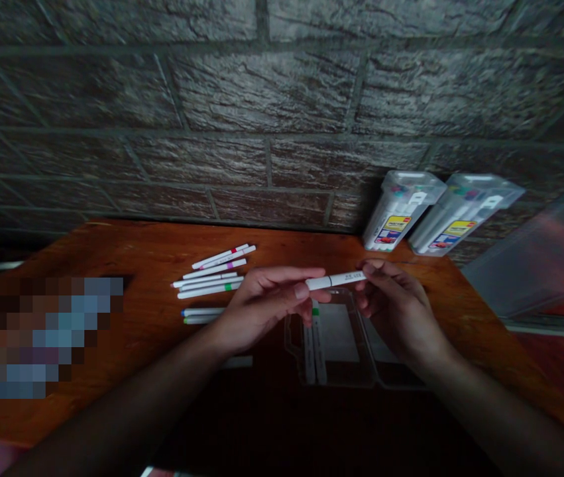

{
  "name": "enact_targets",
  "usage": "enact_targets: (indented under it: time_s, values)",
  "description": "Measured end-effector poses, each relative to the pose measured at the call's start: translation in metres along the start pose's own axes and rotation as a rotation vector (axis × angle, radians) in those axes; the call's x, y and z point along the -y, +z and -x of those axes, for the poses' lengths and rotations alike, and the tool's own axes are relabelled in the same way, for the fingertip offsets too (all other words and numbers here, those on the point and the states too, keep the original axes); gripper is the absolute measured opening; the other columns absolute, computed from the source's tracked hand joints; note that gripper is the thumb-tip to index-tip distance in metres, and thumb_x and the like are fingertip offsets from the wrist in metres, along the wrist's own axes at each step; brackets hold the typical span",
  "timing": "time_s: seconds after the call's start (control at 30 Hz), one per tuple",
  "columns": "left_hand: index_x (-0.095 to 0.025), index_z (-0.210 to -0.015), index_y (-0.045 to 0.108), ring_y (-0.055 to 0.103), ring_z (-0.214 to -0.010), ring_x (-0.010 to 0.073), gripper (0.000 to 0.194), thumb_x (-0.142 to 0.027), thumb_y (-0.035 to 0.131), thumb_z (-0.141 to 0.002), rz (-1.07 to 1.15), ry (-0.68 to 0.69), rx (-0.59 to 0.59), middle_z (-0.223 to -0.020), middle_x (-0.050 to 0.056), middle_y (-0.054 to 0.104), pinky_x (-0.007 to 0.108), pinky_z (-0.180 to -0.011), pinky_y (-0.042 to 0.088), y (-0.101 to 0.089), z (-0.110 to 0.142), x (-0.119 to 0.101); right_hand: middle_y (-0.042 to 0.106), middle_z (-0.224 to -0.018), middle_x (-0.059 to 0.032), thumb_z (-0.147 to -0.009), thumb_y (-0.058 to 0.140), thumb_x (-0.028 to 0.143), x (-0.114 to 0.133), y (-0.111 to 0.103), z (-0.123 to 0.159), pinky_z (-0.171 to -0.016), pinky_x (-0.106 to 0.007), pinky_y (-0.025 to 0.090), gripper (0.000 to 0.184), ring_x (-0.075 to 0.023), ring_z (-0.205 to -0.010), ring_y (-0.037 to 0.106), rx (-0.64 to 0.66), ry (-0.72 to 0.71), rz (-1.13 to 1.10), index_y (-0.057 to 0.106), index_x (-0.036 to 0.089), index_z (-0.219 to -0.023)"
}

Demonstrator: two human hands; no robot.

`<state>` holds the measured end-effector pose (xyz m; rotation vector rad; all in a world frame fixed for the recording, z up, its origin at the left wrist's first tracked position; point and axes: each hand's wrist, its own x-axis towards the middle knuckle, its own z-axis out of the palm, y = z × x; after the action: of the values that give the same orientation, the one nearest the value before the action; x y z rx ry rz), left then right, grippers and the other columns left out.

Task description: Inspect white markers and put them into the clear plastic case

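Note:
A white marker (337, 280) with a thin dark ring is held level between my two hands. My left hand (268, 301) pinches its left end, and my right hand (401, 305) grips the right end. Below them an open clear plastic case (368, 341) lies on the table, partly hidden by my right hand; a couple of white markers (315, 351), one with a green band, lie in its left part. Several white markers (212, 271) with red, purple and green bands lie loose beyond my left hand. Two more, with blue and green ends (199, 316), are partly covered by it.
Two closed clear cases (401, 212) of markers stand at the back right against the stone-block wall (262, 99). The wooden table (127, 265) ends at the wall. A translucent bin (540, 252) is beyond its right edge. A blurred-out patch covers the left side.

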<state>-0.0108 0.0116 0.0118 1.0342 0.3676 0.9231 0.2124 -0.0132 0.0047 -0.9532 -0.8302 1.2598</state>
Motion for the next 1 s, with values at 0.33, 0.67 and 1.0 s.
enact_targets:
  time_s: [0.33,0.67,1.0]
  values:
    - [-0.028,-0.115,0.085,0.076,-0.07,0.0094,0.028,-0.023,0.087,-0.087,-0.067,0.039,0.046,-0.098,0.005,0.086,0.019,-0.07,0.062,-0.003,-0.0006,0.0031,0.064,-0.067,0.0017,-0.081,0.085,0.033,0.0016,0.001,0.0001,-0.039,-0.018,0.044,0.016,-0.0094,-0.048,0.056,-0.005,-0.023,0.017,0.075,0.021,-0.086]
    - [-0.025,-0.111,0.086,0.077,-0.071,0.0107,0.024,-0.027,0.088,-0.087,-0.067,0.043,0.026,-0.096,0.008,0.086,0.019,-0.069,0.062,-0.0033,-0.0014,0.0036,0.067,-0.065,0.0017,-0.074,0.093,0.037,0.0048,0.0025,0.0019,-0.039,-0.016,0.044,0.025,-0.0085,-0.047,0.058,-0.013,-0.042,0.004,0.077,0.019,-0.083]
    - [-0.017,-0.099,0.088,0.075,-0.069,0.0132,0.021,-0.032,0.089,-0.085,0.016,-0.01,-0.06,-0.084,0.009,0.083,0.021,-0.064,0.061,0.0028,-0.0035,-0.0002,0.068,-0.066,0.0009,-0.078,0.091,0.034,0.0023,0.002,0.0017,-0.04,-0.019,0.044,0.019,-0.0094,-0.048,0.059,0.005,-0.1,0.009,0.078,0.021,-0.083]
